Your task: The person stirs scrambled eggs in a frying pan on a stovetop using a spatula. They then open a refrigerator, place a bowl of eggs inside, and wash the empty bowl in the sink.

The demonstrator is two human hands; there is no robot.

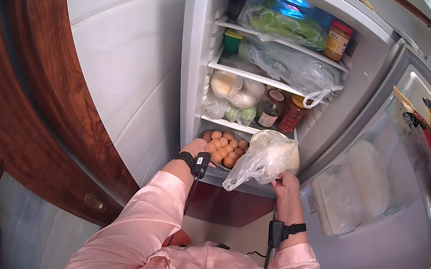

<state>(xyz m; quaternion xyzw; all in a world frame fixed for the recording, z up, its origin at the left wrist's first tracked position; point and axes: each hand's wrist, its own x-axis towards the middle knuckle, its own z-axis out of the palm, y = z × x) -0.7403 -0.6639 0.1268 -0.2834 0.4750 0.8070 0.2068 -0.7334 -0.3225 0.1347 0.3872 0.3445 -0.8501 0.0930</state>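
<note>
At the bottom of an open refrigerator, my left hand [197, 148] is at the left rim of a dark oval tray [203, 133] piled with brown eggs [223, 145]. The wrist and its strapped device hide part of that hand, so its grip is unclear. My right hand [287, 185] pinches the lower right edge of a clear plastic bag [264, 160]. Pale, round, flat food [292, 156] shows inside the bag, which overlaps the right side of the egg tray. The bag's loose end hangs over the front edge of the compartment.
Shelves above hold bagged leafy greens [285, 26], a red-lidded jar [337, 40], a green container [232, 41], bagged white food [234, 88] and two jars, one red-filled [292, 114]. The open refrigerator door [332, 256] curves along my right. A white wall [142, 58] stands close on the left.
</note>
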